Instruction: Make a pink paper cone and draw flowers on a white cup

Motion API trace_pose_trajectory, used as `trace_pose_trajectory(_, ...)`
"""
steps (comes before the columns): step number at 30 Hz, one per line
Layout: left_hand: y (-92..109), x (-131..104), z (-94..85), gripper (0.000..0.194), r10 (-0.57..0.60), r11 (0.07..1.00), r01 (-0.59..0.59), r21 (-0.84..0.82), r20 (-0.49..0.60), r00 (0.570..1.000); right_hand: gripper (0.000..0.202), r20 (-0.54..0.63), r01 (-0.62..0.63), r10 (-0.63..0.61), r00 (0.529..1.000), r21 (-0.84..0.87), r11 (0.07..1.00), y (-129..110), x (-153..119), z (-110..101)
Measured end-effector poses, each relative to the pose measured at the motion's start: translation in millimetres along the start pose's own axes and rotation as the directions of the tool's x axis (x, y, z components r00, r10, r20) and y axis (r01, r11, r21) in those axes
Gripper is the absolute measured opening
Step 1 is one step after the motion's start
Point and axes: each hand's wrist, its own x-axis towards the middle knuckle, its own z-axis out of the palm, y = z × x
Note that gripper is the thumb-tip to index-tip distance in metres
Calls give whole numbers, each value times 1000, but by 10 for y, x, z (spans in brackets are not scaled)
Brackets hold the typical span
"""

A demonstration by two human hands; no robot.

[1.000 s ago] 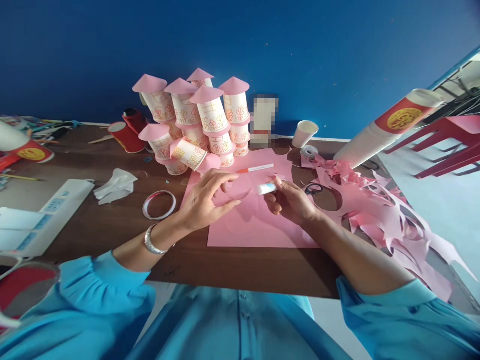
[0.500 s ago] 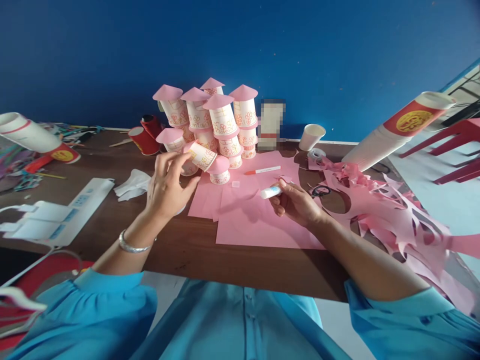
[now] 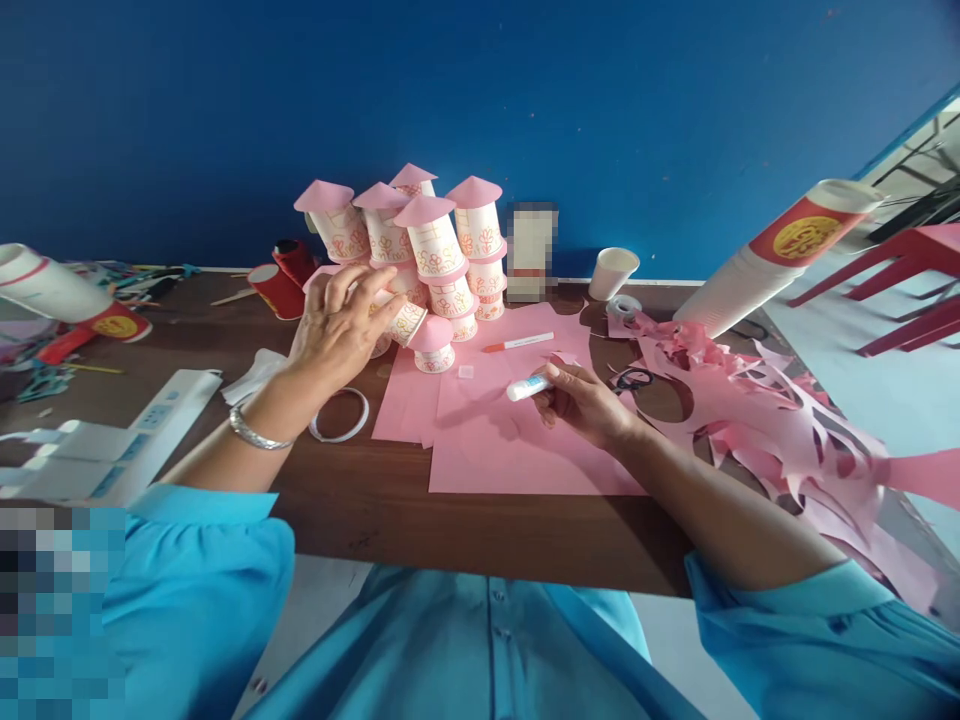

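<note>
My left hand (image 3: pixel 337 325) reaches over a tilted paper cup (image 3: pixel 409 320) with drawn flowers. Its fingers are stretched out and cover part of the cup; whether they touch it is hard to see. In my right hand (image 3: pixel 581 400) is a white glue stick (image 3: pixel 529 387), held between thumb and fingers above the pink paper (image 3: pixel 510 460). Behind the left hand stand several stacked paper-cup towers (image 3: pixel 431 245) with pink cone roofs. A short cup with a pink roof (image 3: pixel 433 345) sits just right of the tilted cup.
A red-tipped marker (image 3: pixel 517 343) and a small whitish piece (image 3: pixel 465 372) lie on the pink paper. Pink scraps (image 3: pixel 787 430) and scissors (image 3: pixel 632 380) are at right, beside a long cup stack (image 3: pixel 780 255). A white ring (image 3: pixel 364 420) and power strip (image 3: pixel 169 420) lie at left.
My left hand has moved up and forward over the tilted cup, uncovering the white ring. My right hand still holds the glue stick, nearly unmoved. The view has shifted slightly.
</note>
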Motion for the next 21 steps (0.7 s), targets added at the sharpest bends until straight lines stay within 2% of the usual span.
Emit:
trace_pose_trajectory(4,20,15,-83,32,50,999,-50,13,-30,998,52,13,-15,15,1000,-15,1000,-9,-5,-7)
trace_pose_trajectory(8,65,17,-137,31,27,1000,-27,-7,-28,999,51,9,-26,26,1000,-24,999,-11,-8,-6)
trace_pose_trajectory(14,151,59,-53,24,-11,983,20,-182,51,999,54,-3,-46,45,999,-40,998,-7,-2,14)
trace_pose_trajectory(21,162,125,16,20,77,960,-56,-275,67,995,52,-1,-49,49,999,-46,998,-10,-8,30)
